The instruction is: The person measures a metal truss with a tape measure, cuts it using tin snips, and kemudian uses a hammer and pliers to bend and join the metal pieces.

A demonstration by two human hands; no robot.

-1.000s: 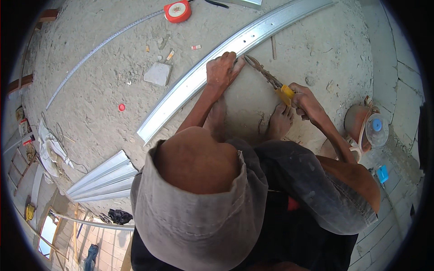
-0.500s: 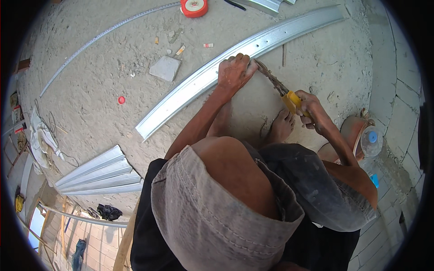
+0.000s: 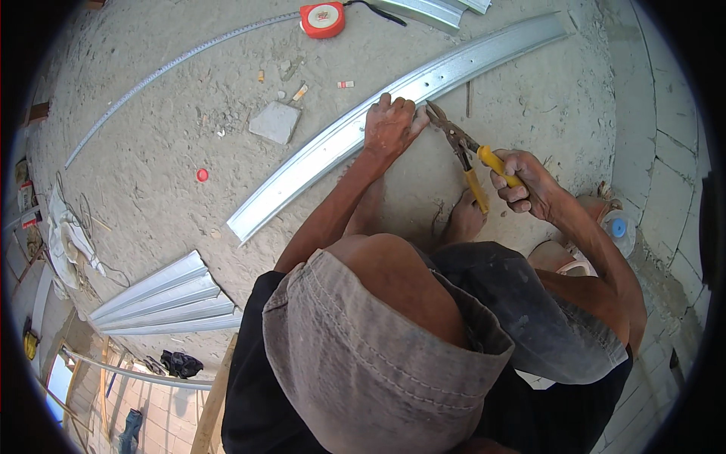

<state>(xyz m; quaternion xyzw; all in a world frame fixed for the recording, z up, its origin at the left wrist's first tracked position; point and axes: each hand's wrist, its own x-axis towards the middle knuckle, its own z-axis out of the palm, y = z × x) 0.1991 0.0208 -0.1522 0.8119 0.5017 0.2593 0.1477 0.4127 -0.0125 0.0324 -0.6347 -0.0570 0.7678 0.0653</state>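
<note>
A long, shiny galvanized metal channel (image 3: 473, 63) lies slantwise across the dusty ground, with a few small holes along it. My left hand (image 3: 390, 127) grips its near edge around the middle, fingers curled over the metal. In my right hand (image 3: 529, 181) is one yellow handle of a pair of tin snips (image 3: 458, 141). The snips' other yellow handle hangs away from my fingers, so the handles are spread. Their jaw tips are at the channel's near edge, just right of my left thumb; whether they touch the metal I cannot tell.
Beyond the channel lie a red tape measure (image 3: 323, 20) with its blade pulled out leftward, and a flat stone piece (image 3: 274, 122). Several ribbed metal strips (image 3: 170, 299) are at the left. A block wall (image 3: 673, 163) and a clear bottle (image 3: 618, 231) are at the right.
The snips' handles have spread apart; one now hangs free of my right fingers. My right hand has shifted slightly right. My left hand stays on the channel.
</note>
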